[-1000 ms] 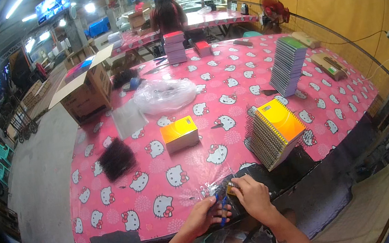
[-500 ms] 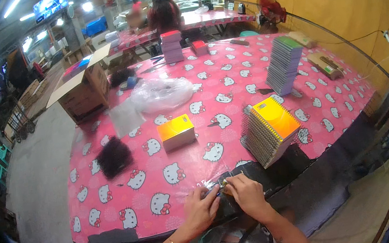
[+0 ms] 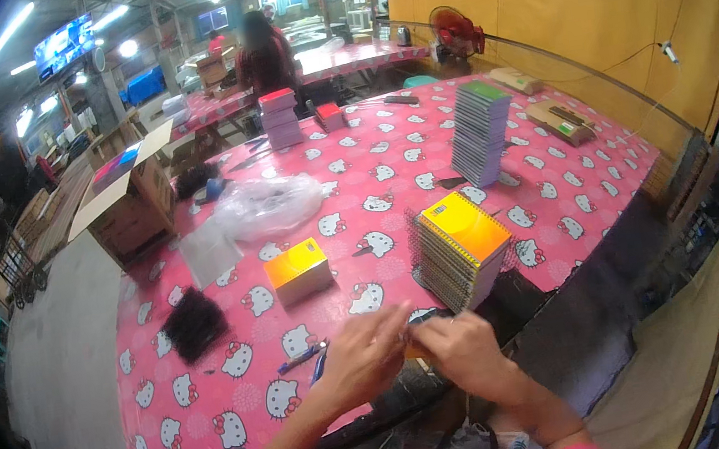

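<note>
My left hand point(image 3: 362, 359) and my right hand point(image 3: 462, 350) meet at the near edge of the pink cat-print table point(image 3: 558, 197). Their fingertips pinch a small item point(image 3: 414, 352) between them. Only an orange sliver of it shows; the fingers hide the rest. A tilted stack of spiral notebooks with an orange cover point(image 3: 459, 247) stands just beyond my right hand. A blue pen point(image 3: 300, 359) lies on the cloth left of my left hand. A small orange block point(image 3: 297, 270) sits farther back.
A taller notebook stack with a green top point(image 3: 479, 129), a crumpled clear plastic bag point(image 3: 269, 205) and a black bundle point(image 3: 194, 321) lie on the table. An open cardboard box point(image 3: 132, 206) stands at the left edge. A person point(image 3: 262, 54) stands at the far tables.
Both hands have risen from below the table edge to over the cloth. The dark, plastic-wrapped thing they held earlier is out of sight. The view has tilted slightly.
</note>
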{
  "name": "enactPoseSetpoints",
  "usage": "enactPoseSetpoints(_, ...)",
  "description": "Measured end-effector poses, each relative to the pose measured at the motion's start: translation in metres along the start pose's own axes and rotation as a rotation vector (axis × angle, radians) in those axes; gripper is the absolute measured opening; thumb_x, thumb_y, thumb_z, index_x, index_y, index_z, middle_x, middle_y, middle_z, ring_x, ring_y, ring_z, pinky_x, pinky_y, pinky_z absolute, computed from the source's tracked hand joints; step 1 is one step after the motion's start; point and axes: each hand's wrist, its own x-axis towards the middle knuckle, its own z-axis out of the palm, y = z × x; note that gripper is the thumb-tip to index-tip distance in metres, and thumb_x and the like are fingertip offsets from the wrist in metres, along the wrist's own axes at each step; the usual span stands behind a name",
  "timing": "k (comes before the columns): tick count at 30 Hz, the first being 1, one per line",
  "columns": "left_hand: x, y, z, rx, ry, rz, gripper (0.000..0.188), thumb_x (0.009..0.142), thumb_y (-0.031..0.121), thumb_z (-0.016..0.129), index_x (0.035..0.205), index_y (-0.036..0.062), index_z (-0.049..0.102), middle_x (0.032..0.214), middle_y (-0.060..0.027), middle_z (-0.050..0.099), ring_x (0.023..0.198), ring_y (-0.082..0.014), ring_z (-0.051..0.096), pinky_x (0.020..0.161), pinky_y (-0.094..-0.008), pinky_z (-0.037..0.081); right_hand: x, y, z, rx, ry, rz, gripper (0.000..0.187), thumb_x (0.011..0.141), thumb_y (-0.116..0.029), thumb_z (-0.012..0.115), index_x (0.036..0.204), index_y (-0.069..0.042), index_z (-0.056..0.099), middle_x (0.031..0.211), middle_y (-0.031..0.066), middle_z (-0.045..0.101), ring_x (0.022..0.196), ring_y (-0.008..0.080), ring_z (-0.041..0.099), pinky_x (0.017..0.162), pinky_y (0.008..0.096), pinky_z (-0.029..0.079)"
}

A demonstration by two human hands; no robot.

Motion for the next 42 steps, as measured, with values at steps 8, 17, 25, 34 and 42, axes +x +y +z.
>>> enactPoseSetpoints(8, 0.072, 0.034, 0.036, -0.856, 0.426, -0.126, 0.022, 0.096, -0.002, 0.060, 0.118, -0.0003, 0.063, 0.117, -0.0115, 0.056, 0.105, -0.0176, 0.059, 0.084, -0.0281, 0.051, 0.003, 0.006, -0.025, 0.275, 0.708, 0.282, 0.081, 0.084, -0.023, 0.080, 0.152, -0.009, 0.037, 0.155, 0.0235, 0.026, 0.142, 0.0409, 0.031, 0.112, 0.0548, 0.032)
enactPoseSetpoints(17, 0.097, 0.056, 0.086, -0.609, 0.250, -0.161, 0.028, 0.093, 0.010, 0.068, 0.120, 0.0018, 0.067, 0.090, -0.0126, 0.063, 0.076, -0.0222, 0.065, 0.072, -0.0334, 0.053, 0.080, 0.111, -0.065, 0.505, 0.485, 0.240, 0.044, 0.092, -0.006, 0.061, 0.136, 0.001, 0.057, 0.116, 0.0187, 0.068, 0.105, 0.0298, 0.069, 0.095, 0.0376, 0.053)
enactPoseSetpoints(25, 0.101, 0.023, 0.105, -0.343, 0.084, -0.245, 0.031, 0.095, 0.029, 0.064, 0.116, 0.0055, 0.066, 0.089, -0.0167, 0.063, 0.081, -0.0349, 0.066, 0.072, -0.0467, 0.052, 0.089, 0.141, -0.026, 0.041, 0.249, 0.282, 0.037, 0.094, -0.023, 0.060, 0.121, 0.001, 0.067, 0.122, 0.0199, 0.066, 0.114, 0.0364, 0.063, 0.098, 0.0446, 0.050)
enactPoseSetpoints(34, 0.094, 0.015, 0.118, -0.377, 0.231, -0.128, 0.033, 0.094, 0.025, 0.069, 0.114, -0.0001, 0.062, 0.089, -0.0160, 0.067, 0.074, -0.0279, 0.068, 0.067, -0.0387, 0.053, 0.088, 0.146, -0.031, 0.044, 0.226, 0.305, 0.038, 0.093, -0.023, 0.063, 0.122, 0.001, 0.067, 0.125, 0.0214, 0.065, 0.114, 0.0376, 0.063, 0.097, 0.0449, 0.050)
enactPoseSetpoints(42, 0.046, -0.088, 0.090, -0.153, 0.293, -0.164, 0.021, 0.090, 0.017, 0.070, 0.107, 0.0046, 0.069, 0.101, -0.0162, 0.067, 0.091, -0.0346, 0.066, 0.082, -0.0456, 0.052, 0.054, 0.083, -0.047, -0.083, 0.476, 0.079, 0.040, 0.091, -0.017, 0.067, 0.128, -0.003, 0.062, 0.138, 0.0204, 0.056, 0.122, 0.0399, 0.055, 0.104, 0.0499, 0.043)
